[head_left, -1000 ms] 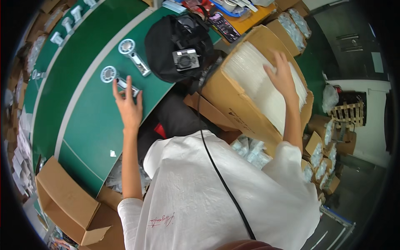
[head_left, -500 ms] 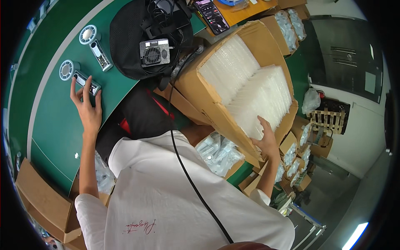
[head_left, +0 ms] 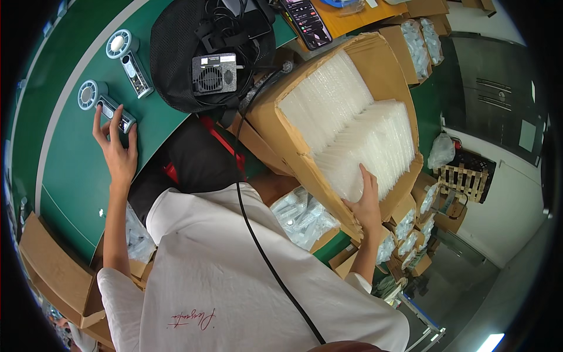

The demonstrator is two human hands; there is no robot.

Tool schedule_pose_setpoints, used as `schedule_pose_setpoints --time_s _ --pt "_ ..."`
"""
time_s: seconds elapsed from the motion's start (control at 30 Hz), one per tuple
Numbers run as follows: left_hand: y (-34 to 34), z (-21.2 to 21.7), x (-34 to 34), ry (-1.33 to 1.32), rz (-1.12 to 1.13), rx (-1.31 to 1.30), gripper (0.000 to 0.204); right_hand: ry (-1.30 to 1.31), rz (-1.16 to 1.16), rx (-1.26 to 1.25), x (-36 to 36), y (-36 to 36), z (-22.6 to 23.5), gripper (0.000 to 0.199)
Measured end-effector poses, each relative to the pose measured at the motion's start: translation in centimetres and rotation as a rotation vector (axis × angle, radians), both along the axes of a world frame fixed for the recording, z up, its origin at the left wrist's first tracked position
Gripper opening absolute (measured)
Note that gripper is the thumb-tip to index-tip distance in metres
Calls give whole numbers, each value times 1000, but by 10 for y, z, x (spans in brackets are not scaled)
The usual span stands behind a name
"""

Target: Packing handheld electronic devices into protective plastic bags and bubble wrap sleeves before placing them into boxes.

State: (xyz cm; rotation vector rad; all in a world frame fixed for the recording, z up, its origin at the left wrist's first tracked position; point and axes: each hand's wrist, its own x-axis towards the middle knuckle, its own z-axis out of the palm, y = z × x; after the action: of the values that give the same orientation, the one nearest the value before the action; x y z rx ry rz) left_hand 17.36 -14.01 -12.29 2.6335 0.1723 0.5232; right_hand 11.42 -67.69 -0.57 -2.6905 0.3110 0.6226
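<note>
On the green worktop [head_left: 70, 170], the nearer handheld fan [head_left: 109, 111] was touched by the left hand [head_left: 119, 152], grip indeterminable, while cartoned translucent sleeves [head_left: 366, 141] were contacted by the widely parted right hand [head_left: 368, 202], multiple withdrawal being risked if they clung.

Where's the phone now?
In the head view, the phone is near the top, just right of centre, between the black mesh bag and the orange tabletop.

Wears loose, creased white T-shirt [head_left: 234, 276] with wide short sleeves [head_left: 118, 299]. Shows small red cursive print [head_left: 192, 318], upside down in view. Has smooth black cable [head_left: 262, 247] draped over the front, black trousers [head_left: 199, 154] with red stripes [head_left: 219, 141], bare hands [head_left: 119, 156].
</note>
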Motion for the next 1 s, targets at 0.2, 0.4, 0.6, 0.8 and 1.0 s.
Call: schedule_pose_setpoints --time_s 0.2,0.4,0.6,0.8,1.0 --pt "1 0 -2 0 5 -12 51 -298 -58 41 35 -63 15 61" --pt "-3 0 1 -7 5 -8 50 -422 89 -297 103 -179 -12 58" --pt "-3 -1 -2 -5 28 -20 50 -211 193 -207 143 -238 -31 66" --pt "1 -1 0 -15 23 -19 50 -83 164 -263 149 -225 -35 73" --pt "-1 -2 0 4 35 -17 50 139 18 -201 160 -226 -25 75"
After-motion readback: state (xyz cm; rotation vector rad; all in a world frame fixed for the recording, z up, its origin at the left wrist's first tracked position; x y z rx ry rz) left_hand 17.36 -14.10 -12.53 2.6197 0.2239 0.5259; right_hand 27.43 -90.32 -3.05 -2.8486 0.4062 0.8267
